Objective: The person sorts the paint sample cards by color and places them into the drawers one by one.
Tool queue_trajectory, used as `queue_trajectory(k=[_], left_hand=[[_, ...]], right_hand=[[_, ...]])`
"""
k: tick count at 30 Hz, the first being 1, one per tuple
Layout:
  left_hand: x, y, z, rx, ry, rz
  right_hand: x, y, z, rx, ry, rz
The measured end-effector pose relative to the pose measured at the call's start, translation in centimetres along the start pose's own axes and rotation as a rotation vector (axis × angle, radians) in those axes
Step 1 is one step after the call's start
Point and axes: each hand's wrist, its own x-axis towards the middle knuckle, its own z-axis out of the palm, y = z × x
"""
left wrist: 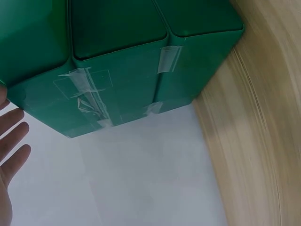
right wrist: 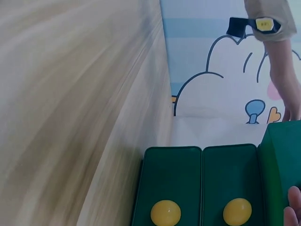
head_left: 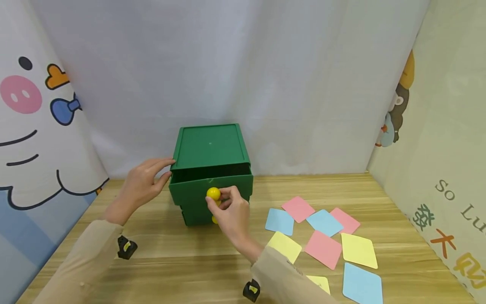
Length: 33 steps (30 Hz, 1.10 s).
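A green drawer box (head_left: 210, 145) stands against the white backdrop, its top drawer (head_left: 191, 192) pulled partway out. My right hand (head_left: 232, 213) pinches the yellow round knob (head_left: 213, 194) on that drawer's front between thumb and fingers. At the box's upper left edge is my left hand (head_left: 144, 182), fingers extended, fingertips touching the side. In the right wrist view, two lower drawers stay closed, each with a yellow knob (right wrist: 165, 213). Clear tape (left wrist: 89, 92) joins the stacked units in the left wrist view. The drawer's inside is dark and mostly hidden.
Pink, blue and yellow square cards (head_left: 323, 249) lie scattered on the wooden table (head_left: 182, 266), right of the box. My right sleeve (head_left: 284, 274) overlaps some of them. Printed curtains (head_left: 436, 126) flank the table, with a white cloth (head_left: 303, 84) behind.
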Motion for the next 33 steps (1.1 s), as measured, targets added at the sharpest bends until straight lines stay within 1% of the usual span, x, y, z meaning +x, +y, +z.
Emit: queue_trajectory(k=[6, 11, 18, 26, 33], left_hand=[[-0.2, -0.1, 0.0, -0.006, -0.002, -0.007], [-0.3, -0.2, 0.0, 0.003, -0.008, -0.02], [-0.3, -0.2, 0.0, 0.014, -0.017, -0.032], [-0.5, -0.4, 0.2, 0.006, -0.032, -0.049], [-0.7, -0.4, 0.4, -0.001, -0.097, -0.088]], right_hand=[[-1.1, -0.5, -0.4, 0.07, 0.001, 0.004], [-1.9, -0.9, -0.7, 0.103, 0.005, 0.008], [-2.9, -1.4, -1.1, 0.129, 0.012, 0.033], [-3.6, -1.4, -1.5, 0.148, 0.015, 0.032], [-3.5, -4.8, -3.0, 0.136, 0.001, 0.073]])
